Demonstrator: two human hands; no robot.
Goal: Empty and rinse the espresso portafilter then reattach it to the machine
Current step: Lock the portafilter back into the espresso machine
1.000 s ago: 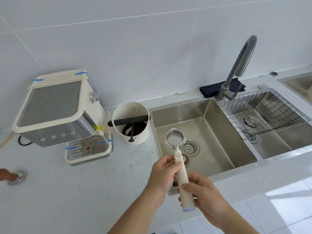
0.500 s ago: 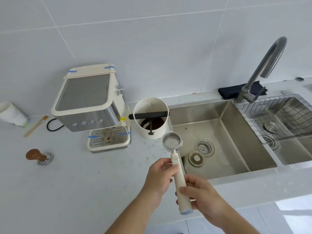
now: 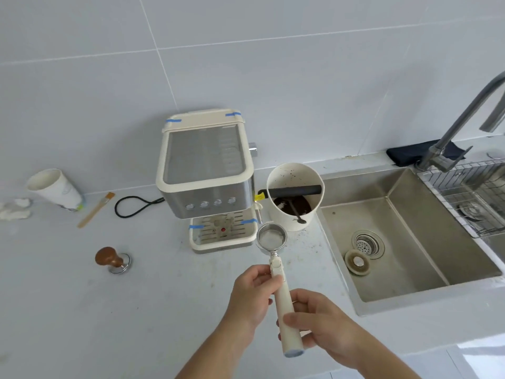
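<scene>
**Clean portafilter carried back toward the machine**

We hold the cream-handled portafilter with its round steel basket in both hands, above the pale grey bench. Our left hand pinches the upper handle just below the neck, thumb and fingers closed on it; our right hand is wrapped around the lower handle near its capped end. Two grips on one handle make sense here: the rear one carries the weight, the forward one steers the basket and keeps it level, mouth up.

The basket looks bare and shiny inside (no dark puck that we can make out), so we judge the emptying and rinsing done and only the reattaching left.

Ahead of the left grip and slightly to its left stands the cream and brushed-steel espresso machine, its slotted drip tray just beside the basket. The group head is hidden under the machine's overhang, so we cannot tell how the lugs are oriented. We expect the basket must dip under that overhang, rise, then twist to lock.

Ahead and to the right of the grips sits the cream cylindrical knock box with a black bar, dark grounds in its bottom. Further right is the stainless steel sink. Well to the left of the grips lies the wood-knobbed steel tamper, clear of our path.
</scene>
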